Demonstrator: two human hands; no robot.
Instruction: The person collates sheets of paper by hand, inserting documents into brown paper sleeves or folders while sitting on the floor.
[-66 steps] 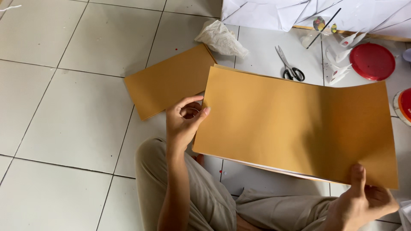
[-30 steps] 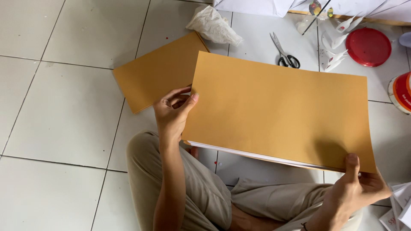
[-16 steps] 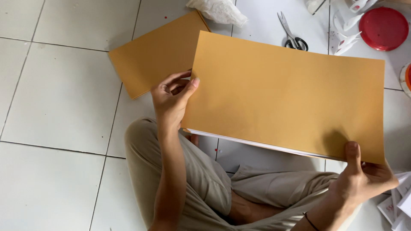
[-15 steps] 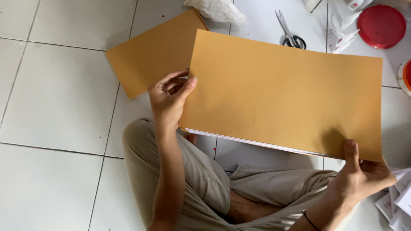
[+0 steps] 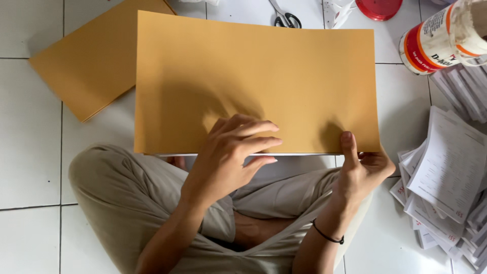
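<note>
A: Over the crossed legs, above the white tile floor (image 5: 30,167), we see a big mustard-brown sheet of stiff paper (image 5: 253,76). It is rectangular, held flat and landscape, plain and unprinted on the side we see. A thin white edge shows along its near side, so we think something white lies under it or it is a folded cover. We cannot tell which.

B: Hands?

A: The right hand (image 5: 362,170) pinches the near right corner, thumb on top, the other fingers underneath and mostly hidden. The left hand (image 5: 228,162) rests on the near edge towards the middle, fingers (image 5: 253,129) curled and slightly fanned, tips touching the brown face. We cannot tell if it grips or only presses.

B: Surface look?

A: Matte, smooth, uncreased. There is a soft shadow across the left half and under each hand.

B: Around it?

A: A second brown sheet (image 5: 86,66) lies on the floor at far left, partly tucked under the held one. Scissors (image 5: 285,18) and a red lid (image 5: 378,7) lie past the far edge. A white jar with a red band (image 5: 446,38) lies on its side at upper right, and stacks of printed white papers (image 5: 446,172) sit on the right.
</note>
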